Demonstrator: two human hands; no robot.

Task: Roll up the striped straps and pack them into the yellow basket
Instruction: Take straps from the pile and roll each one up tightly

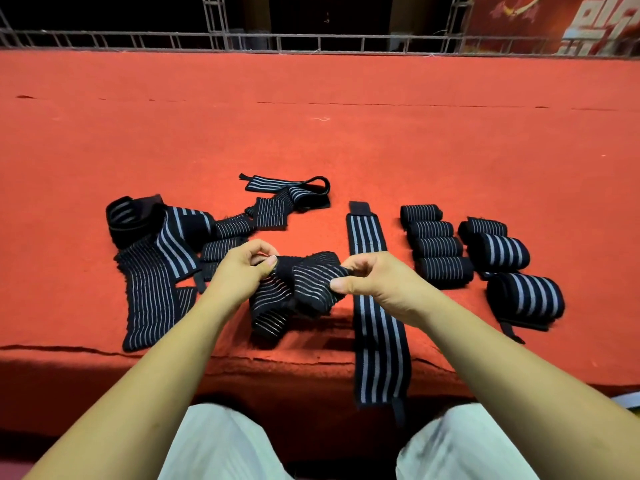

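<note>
A black strap with thin white stripes [301, 285] is held up between both hands over the red surface, its loose end drooping toward me. My left hand [242, 268] pinches its left end and my right hand [377, 282] pinches its right end. A heap of unrolled striped straps [162, 251] lies to the left. A long wide-striped strap [374, 327] lies flat and hangs over the near edge. Several rolled straps [440, 247] sit in rows to the right, with bigger rolls [526, 296] beyond them. No yellow basket is in view.
The red carpeted platform [311, 133] stretches far back to a metal truss rail [311, 41]. Its near edge [104, 355] drops off just in front of my knees in pale trousers [228, 445]. More loose straps [287, 195] lie behind the held one.
</note>
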